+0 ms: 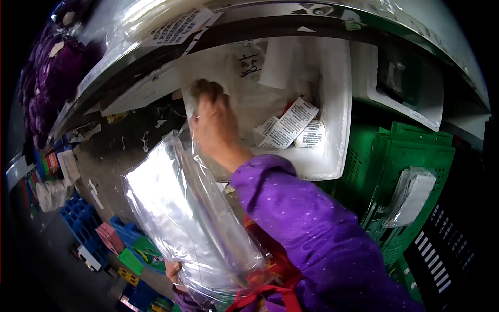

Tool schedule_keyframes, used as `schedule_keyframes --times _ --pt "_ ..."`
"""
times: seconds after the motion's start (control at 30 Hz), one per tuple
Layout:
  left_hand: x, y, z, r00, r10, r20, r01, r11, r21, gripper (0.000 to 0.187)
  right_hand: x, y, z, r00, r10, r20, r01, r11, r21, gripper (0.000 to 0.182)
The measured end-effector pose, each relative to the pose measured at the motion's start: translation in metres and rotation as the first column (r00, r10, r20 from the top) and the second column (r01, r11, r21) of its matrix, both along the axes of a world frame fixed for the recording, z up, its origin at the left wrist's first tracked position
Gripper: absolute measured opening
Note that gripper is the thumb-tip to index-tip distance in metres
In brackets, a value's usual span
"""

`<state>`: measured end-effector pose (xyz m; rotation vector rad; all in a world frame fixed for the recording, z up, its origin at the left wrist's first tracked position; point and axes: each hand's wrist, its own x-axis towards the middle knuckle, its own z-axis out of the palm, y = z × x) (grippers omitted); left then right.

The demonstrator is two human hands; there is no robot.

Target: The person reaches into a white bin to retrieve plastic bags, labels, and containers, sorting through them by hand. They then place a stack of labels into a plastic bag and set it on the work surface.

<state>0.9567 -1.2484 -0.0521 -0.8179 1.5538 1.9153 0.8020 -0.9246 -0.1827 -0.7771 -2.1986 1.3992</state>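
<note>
A stack of clear plastic bags [182,213] lies tilted against the person's front, with my left hand [173,271] wrapped round its lower left edge. Only a few fingers of that hand show. My right hand [215,122] reaches over the left side of a white foam box [332,104], its fingers bent and blurred at the tips; whether they hold anything cannot be made out. Inside the box, printed white labels [291,122] lie in rolls or strips at the lower right, beside a white sheet [278,65].
Green plastic crates [410,151] stand at the right, one with a wrapped white pack [411,196] on it. A metal shelf edge [99,78] arches overhead. Purple netted bags [54,78] are at upper left. Blue pallets [83,221] sit on the floor at lower left.
</note>
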Motion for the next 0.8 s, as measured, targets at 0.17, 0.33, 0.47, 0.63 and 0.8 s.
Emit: schedule_keyframes --times 0.17,0.33,0.47,0.63,0.8 --pt "-0.009 0.022 0.001 0.999 -0.022 0.026 0.022 1.0 0.003 0.072 0.059 0.105 -0.016 0.991 -0.022 0.133 0.1 0.785 -0.611 0.03" --pt "-0.003 0.031 -0.025 0.998 0.069 0.015 -0.07 0.995 0.074 0.078 0.148 0.158 0.013 0.961 -0.269 0.069 0.185 0.435 -0.881 0.021" --pt "0.005 0.021 -0.04 0.999 0.019 0.027 -0.021 0.997 0.07 0.074 0.243 0.15 -0.009 0.975 -0.207 -0.076 -0.034 0.203 -0.979 0.01" --pt "0.014 0.035 -0.052 0.997 -0.075 -0.015 0.075 0.995 0.065 0.062 0.202 0.059 0.077 0.934 0.353 -0.061 -0.183 0.323 -0.928 0.013" --pt "0.01 0.055 -0.076 0.998 -0.06 0.002 0.06 0.992 0.11 0.061 0.164 0.042 0.069 0.674 0.705 -0.22 -0.615 0.371 -0.696 0.035"
